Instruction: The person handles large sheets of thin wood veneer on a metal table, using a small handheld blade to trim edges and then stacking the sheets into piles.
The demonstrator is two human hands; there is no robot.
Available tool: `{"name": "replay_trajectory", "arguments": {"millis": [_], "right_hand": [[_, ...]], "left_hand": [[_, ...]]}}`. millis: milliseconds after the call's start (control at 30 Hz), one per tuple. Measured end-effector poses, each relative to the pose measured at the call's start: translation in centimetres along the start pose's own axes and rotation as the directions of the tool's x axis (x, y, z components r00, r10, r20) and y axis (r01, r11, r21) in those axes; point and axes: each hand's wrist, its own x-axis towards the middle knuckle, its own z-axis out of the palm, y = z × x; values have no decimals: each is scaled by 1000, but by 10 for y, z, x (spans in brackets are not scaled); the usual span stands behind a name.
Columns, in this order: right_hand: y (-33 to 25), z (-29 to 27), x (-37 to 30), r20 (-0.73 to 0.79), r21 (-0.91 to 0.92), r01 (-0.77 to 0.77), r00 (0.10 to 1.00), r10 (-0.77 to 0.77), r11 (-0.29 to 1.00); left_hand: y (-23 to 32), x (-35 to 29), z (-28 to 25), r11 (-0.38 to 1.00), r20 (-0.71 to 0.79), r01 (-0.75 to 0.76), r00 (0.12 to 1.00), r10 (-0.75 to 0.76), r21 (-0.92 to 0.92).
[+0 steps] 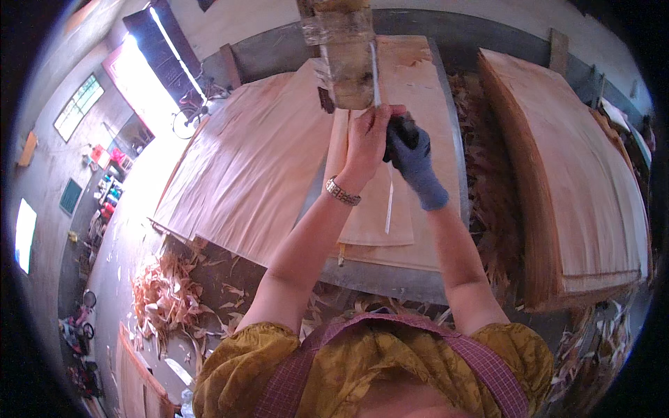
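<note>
Where both forearms are stretched away from the mustard-coloured top (pixel 341 362) and the checked apron straps (pixel 488 362), a grey-edged desk (pixel 390 279) is reached over. On the left wrist a metal-link band (pixel 343 191) is worn. The bare left hand (pixel 366 136) is held with its fingers bent and drawn together; the right hand (pixel 411 153), covered by a blue and black glove, is curled inward just beside it. At the fingertips the hands are brought together, and whether anything is gripped by either cannot be told, since the fingers are hidden by one another.

Beneath the hands, a narrow wood sheet (pixel 376 233) is laid on the desk. Its surface is pale, smooth and pinkish-tan, and its near end is cut almost straight. On it a thin white strip (pixel 389 209) is seen below the hands. The long axes of both sheet and strip are directed away from the body, the near ends being pointed toward the apron. Above the hands, part of the view is blocked by a tape-wrapped block (pixel 346 63), along whose right side a pale band is seen.

To the left, broad rippled sheets (pixel 251 139) are spread on the desk; to the right, a thick stack (pixel 578 181) is set apart from it across shavings (pixel 488 174). Farther off, a bicycle (pixel 189 118) is stood near a bright doorway (pixel 143 76).
</note>
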Motion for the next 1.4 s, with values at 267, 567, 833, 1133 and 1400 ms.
{"name": "replay_trajectory", "arguments": {"millis": [267,567,833,1133,1400], "right_hand": [[1,-30,-36,-109,-547,424,818,-564,722],[-11,-281,-91,48,143,-294,956,290,945],[20,-487,-81,1,55,-423,906,424,904],[72,-572,28,25,178,-551,831,556,815],[119,-630,220,39,93,-336,942,333,937]], "left_hand": [[9,-14,54,920,-166,9,983,-80,-392],[-35,16,82,550,-134,-133,990,38,-824],[-56,49,55,766,-326,-88,931,-165,-636],[-98,60,29,717,-619,-234,711,-334,-657],[-388,96,26,718,-673,-187,561,-482,-670]]}}
